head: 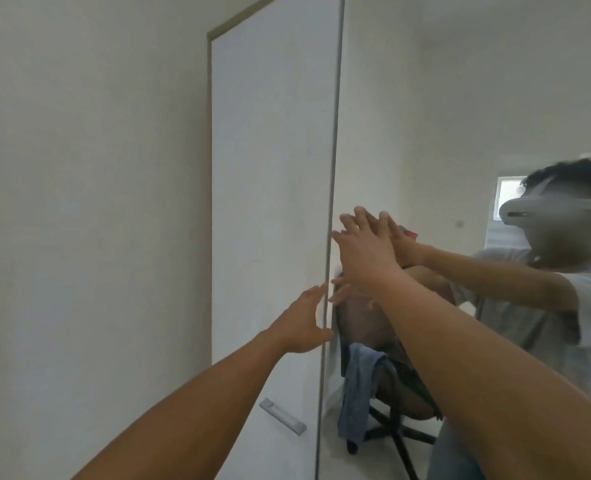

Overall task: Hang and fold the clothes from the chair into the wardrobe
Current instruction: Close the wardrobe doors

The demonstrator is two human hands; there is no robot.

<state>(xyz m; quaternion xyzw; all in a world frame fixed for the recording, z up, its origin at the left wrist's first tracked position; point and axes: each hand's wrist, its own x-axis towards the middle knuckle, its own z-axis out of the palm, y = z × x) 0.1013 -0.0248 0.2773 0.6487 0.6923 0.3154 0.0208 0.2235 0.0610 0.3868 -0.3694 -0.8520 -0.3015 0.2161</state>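
1. Your left hand (304, 320) reaches up to the near edge of the mirrored door (373, 116), fingers straight and together, thumb spread out; the fingertips sit at the seam, holding nothing.
2. Your right hand (365, 252) is higher and just right of that edge, fingers splayed and straight, meeting its own reflection on the glass; it grips nothing.
3. Left of the mirrored door stands the wardrobe's white door (273, 168), closed, with a grey bar handle (283, 416) low down near the seam.
4. Left of the white door runs a plain pale wall (89, 168).
5. In the mirrored door, below your right hand, the chair (396, 410) appears as a reflection, a blue garment (358, 393) draped over its side and hanging toward the floor; darker clothes lie on its seat, too blurred to make out.
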